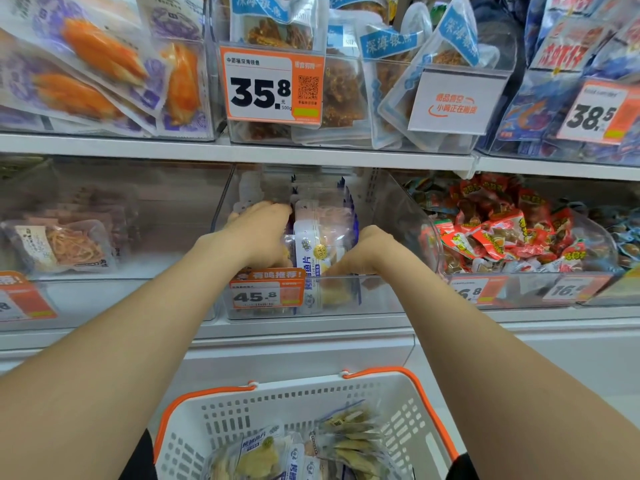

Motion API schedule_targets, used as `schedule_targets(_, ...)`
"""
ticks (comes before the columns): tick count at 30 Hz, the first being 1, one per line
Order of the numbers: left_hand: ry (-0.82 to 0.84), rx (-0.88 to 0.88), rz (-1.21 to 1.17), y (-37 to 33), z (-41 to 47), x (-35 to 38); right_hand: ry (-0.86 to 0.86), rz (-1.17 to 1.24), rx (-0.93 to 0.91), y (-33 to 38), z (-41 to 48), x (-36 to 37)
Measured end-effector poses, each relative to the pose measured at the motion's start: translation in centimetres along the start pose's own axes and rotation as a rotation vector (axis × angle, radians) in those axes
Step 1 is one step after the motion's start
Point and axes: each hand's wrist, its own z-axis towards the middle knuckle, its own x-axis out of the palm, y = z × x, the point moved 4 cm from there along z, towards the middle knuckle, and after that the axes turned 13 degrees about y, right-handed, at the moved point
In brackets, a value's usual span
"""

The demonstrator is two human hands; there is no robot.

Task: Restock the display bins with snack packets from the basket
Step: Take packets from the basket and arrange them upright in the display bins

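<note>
My left hand (258,233) presses packets (311,244), fingers straight; right hand (360,254): hold indeterminate. Risk: uneven release topples the upright row inside the bin (381,299).

Two white shelves run left to right. The far upper shelf (138,146) carries upper bins (346,142) of packets (343,91). The near lower shelf (311,329) carries lower bins (381,296), side by side, fronted by price tags (266,293).

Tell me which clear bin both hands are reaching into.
The lower middle bin, the one with the 45.8 tag: only it has the left hand and right hand inside.
</note>
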Motion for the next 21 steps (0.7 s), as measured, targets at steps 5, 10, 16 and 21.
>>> schedule_targets(5,-0.363,0.148,-0.094,-1.8,-3.1,-1.1,-0.136,0.016,-0.054,-0.1,-2.0,-0.1)
schedule_targets(10,-0.344,0.341,-0.134,-5.0,-7.3,-0.6,-0.516,-0.19,-0.274,0.7,-5.8,0.2)
schedule_targets(16,0.393,0.217,0.14,-5.4,-7.6,7.3,-0.292,-0.473,-0.307,-0.5,-8.9,3.5)
schedule_targets(21,0.621,0.164,0.3,-6.7,-7.2,14.6,0.048,-0.801,-0.18,-4.3,-9.7,9.6)
